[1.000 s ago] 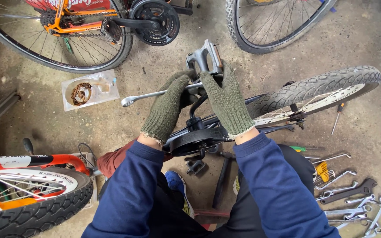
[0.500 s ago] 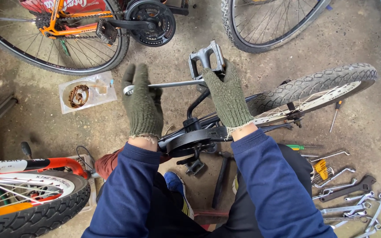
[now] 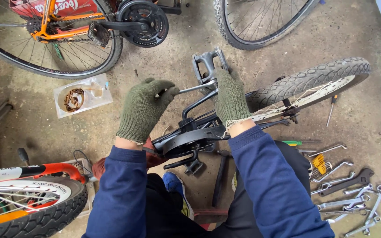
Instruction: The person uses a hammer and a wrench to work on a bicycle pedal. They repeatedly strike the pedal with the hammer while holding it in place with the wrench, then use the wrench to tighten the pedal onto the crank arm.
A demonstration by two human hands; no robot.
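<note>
Left hand (image 3: pixel 143 110) gripping wrench (image 3: pixel 190 88), right hand (image 3: pixel 231 98) on pedal (image 3: pixel 207 61)

Wrench (image 3: pixel 192 89): slim bright-metal bar, lying near level, one end gripped inside the gloved left hand (image 3: pixel 144 110), the other reaching the pedal beside the right hand (image 3: pixel 231 98). Pedal (image 3: pixel 208 61): grey metal cage type, tilted on edge just above the right hand's fingers, mounted on a black crank arm (image 3: pixel 199 102) running down between both hands.
</note>
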